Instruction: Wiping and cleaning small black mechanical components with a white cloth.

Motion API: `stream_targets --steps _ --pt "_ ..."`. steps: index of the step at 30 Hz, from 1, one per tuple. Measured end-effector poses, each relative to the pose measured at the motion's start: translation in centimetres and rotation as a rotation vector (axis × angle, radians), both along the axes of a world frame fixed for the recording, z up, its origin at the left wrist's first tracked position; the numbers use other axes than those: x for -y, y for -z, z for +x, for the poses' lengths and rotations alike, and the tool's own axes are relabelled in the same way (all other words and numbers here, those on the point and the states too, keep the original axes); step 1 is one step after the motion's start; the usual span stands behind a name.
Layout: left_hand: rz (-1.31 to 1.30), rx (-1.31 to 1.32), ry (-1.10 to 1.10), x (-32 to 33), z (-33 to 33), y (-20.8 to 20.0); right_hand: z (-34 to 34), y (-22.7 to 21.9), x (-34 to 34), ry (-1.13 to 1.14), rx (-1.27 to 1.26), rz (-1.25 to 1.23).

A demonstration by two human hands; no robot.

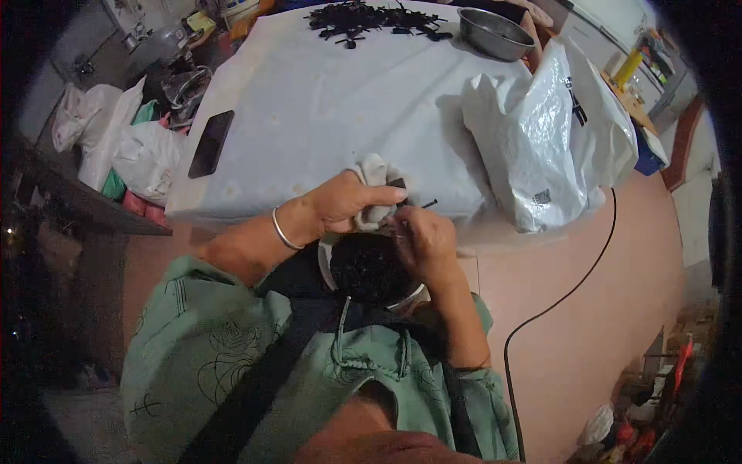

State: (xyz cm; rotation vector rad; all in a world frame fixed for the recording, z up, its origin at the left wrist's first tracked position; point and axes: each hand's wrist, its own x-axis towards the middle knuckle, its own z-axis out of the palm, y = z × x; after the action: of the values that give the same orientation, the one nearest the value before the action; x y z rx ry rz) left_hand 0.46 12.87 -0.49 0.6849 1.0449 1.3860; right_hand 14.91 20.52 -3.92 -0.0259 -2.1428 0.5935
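My left hand [345, 199] is closed round a bunched white cloth [374, 168] and a small black piece [397, 185], its thumb pressed along the piece. Close beside it, the fingers of my right hand [425, 238] are pinched together. A thin dark rod [430, 204] sticks out above them, and I cannot make out whether it is a tool or a part. Both hands are over a white-rimmed container [326, 267] in my lap, filled with small black pieces [369, 265].
A white-covered table [309, 100] stands ahead, bearing a phone [211, 145], a pile of black pieces [371, 20], a metal bowl [496, 34] and a large white plastic bag [533, 139]. Several bags [147, 158] sit at left. A black cable [558, 303] runs down at right.
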Motion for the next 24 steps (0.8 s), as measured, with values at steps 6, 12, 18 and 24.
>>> stream_targets --steps 6,12,18,24 --pt "-0.100 0.127 -0.056 0.7 0.1 0.4 0.5 -0.6 0.6 0.014 0.230 0.236" --pt "-0.145 0.006 0.136 1.3 -1.9 0.6 0.3 -0.5 0.5 -0.102 0.168 0.071" --pt "0.091 -0.556 -0.105 2.0 0.3 1.0 -0.7 0.9 1.5 -0.134 -0.018 -0.357" --pt "0.208 -0.737 -0.230 1.4 2.4 0.9 -0.4 0.0 2.4 0.148 -0.190 -0.420"
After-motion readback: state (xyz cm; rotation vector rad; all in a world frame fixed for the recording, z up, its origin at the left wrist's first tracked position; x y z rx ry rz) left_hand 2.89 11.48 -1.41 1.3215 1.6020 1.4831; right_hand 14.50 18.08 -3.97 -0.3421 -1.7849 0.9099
